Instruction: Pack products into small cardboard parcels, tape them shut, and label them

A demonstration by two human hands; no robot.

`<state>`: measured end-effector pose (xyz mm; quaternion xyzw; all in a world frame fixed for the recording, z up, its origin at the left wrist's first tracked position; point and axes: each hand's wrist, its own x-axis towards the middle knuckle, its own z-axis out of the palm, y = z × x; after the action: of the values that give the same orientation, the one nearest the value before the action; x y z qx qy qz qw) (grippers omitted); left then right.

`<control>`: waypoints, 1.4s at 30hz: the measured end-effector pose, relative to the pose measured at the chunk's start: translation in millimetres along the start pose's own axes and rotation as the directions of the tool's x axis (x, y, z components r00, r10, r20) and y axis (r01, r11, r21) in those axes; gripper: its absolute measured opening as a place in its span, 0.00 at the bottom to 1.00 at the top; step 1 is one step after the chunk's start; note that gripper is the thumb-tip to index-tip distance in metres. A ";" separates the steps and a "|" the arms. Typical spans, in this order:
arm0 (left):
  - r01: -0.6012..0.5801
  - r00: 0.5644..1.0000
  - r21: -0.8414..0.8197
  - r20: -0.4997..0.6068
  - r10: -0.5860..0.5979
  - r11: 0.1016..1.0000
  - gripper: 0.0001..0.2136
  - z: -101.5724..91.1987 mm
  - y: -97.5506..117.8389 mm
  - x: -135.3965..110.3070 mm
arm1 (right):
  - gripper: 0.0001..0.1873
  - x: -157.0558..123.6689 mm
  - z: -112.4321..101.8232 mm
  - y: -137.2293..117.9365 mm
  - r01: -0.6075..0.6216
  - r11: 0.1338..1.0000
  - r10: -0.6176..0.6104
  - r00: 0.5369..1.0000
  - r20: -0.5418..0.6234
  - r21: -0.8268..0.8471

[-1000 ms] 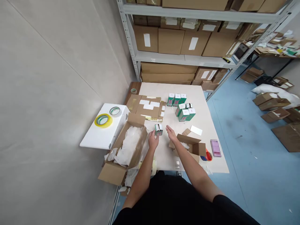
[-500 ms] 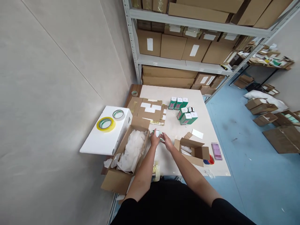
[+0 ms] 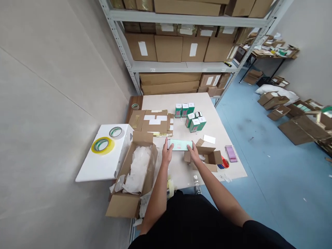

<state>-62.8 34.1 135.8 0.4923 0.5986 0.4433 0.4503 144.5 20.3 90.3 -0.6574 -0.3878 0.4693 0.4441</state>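
Note:
A long pale green box (image 3: pixel 181 145) lies sideways just above the white table (image 3: pixel 181 169), held between both hands. My left hand (image 3: pixel 166 154) grips its left end and my right hand (image 3: pixel 194 154) grips its right end. Right of my right hand stands a small open cardboard box (image 3: pixel 208 159). Left of my left hand is a big open carton (image 3: pixel 135 173) filled with white padding.
Several green and white product boxes (image 3: pixel 189 116) stand mid-table, beside flattened cardboard (image 3: pixel 153 121). Two tape rolls (image 3: pixel 102 144) rest on a white foam slab at the left. A white card (image 3: pixel 209 139) and a red object (image 3: pixel 224 164) lie to the right. Shelves of cartons (image 3: pixel 168 46) rise behind.
The small green box held in my left hand has been turned sideways and both hands have closed on its ends, moving apart. The view swung left.

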 end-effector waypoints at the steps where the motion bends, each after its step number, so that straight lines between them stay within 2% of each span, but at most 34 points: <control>1: 0.020 0.999 -0.012 0.045 -0.019 1.000 0.32 10.1 0.4 -3.5 | 0.46 -4.3 -15.3 -0.4 0.012 1.000 -0.012 1.000 -0.026 0.004; 3: 0.081 0.990 0.020 0.112 -0.083 0.996 0.31 35.2 -1.2 -11.8 | 0.47 -13.2 -47.1 2.3 0.017 1.000 -0.017 0.997 -0.071 0.008; 6: 0.149 0.978 0.120 0.126 -0.164 0.982 0.30 79.7 -5.3 -27.9 | 0.48 -25.0 -91.7 13.9 -0.013 0.999 0.007 0.986 -0.164 -0.035; 9: 0.138 0.979 0.177 0.127 -0.162 0.974 0.31 120.2 -9.1 -43.5 | 0.47 -31.2 -125.3 27.0 -0.032 0.994 0.007 0.971 -0.240 -0.101; 12: 0.100 0.981 0.238 0.139 -0.135 0.966 0.31 144.0 -13.6 -50.9 | 0.44 -30.3 -149.1 34.0 -0.012 0.989 -0.023 0.971 -0.238 -0.145; 16: 0.066 0.991 0.375 0.081 -0.104 0.925 0.34 149.5 -22.0 -49.3 | 0.42 -25.3 -174.8 37.1 -0.040 0.983 0.003 0.978 -0.207 -0.177; 17: 0.055 0.990 0.392 0.096 -0.101 0.918 0.34 149.1 -24.3 -48.7 | 0.41 -24.9 -180.3 37.8 -0.041 0.984 0.006 0.981 -0.193 -0.176; 19: 0.018 0.975 0.417 0.195 -0.109 0.909 0.32 149.5 -29.4 -48.6 | 0.40 -25.8 -189.6 39.2 -0.013 0.988 -0.013 0.987 -0.160 -0.156; 21: -0.026 0.941 0.484 0.306 -0.142 0.874 0.32 152.9 -35.2 -50.4 | 0.39 -28.3 -196.2 40.0 0.011 0.994 -0.027 0.990 -0.136 -0.113; 25: -0.049 0.889 0.719 0.348 -0.298 0.693 0.47 164.9 -48.9 -59.1 | 0.39 -32.9 -206.5 38.7 -0.013 1.000 0.013 0.998 -0.068 0.000; 27: -0.062 0.864 0.778 0.356 -0.357 0.625 0.49 170.5 -56.0 -65.3 | 0.38 -33.8 -212.7 38.4 -0.009 1.000 0.010 1.000 -0.027 0.030; 30: -0.093 0.874 0.800 0.351 -0.336 0.593 0.42 177.2 -64.2 -76.1 | 0.37 -34.5 -223.3 41.1 0.011 0.998 -0.012 1.000 0.019 0.059; 33: -0.099 0.920 0.818 0.292 -0.261 0.567 0.28 183.6 -68.9 -89.7 | 0.36 -35.5 -231.6 46.1 0.013 0.997 -0.017 0.998 0.056 0.080; 36: -0.054 0.962 0.835 0.191 -0.197 0.547 0.16 190.9 -71.4 -107.1 | 0.34 -35.5 -234.3 49.1 0.006 0.997 -0.014 0.995 0.094 0.079; 39: 0.017 0.980 0.788 0.107 -0.165 0.616 0.09 197.6 -72.6 -127.6 | 0.33 -33.2 -230.6 47.0 0.029 0.998 -0.037 0.989 0.141 0.058; 42: 0.033 0.993 0.689 0.061 -0.104 0.724 0.08 199.2 -70.8 -147.5 | 0.33 -30.3 -221.0 39.2 0.068 0.997 -0.074 0.978 0.194 0.035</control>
<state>134.3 -103.0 41.9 0.6219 0.7156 0.1497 0.2807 352.7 -68.4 97.8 -0.5877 -0.4459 0.5207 0.4297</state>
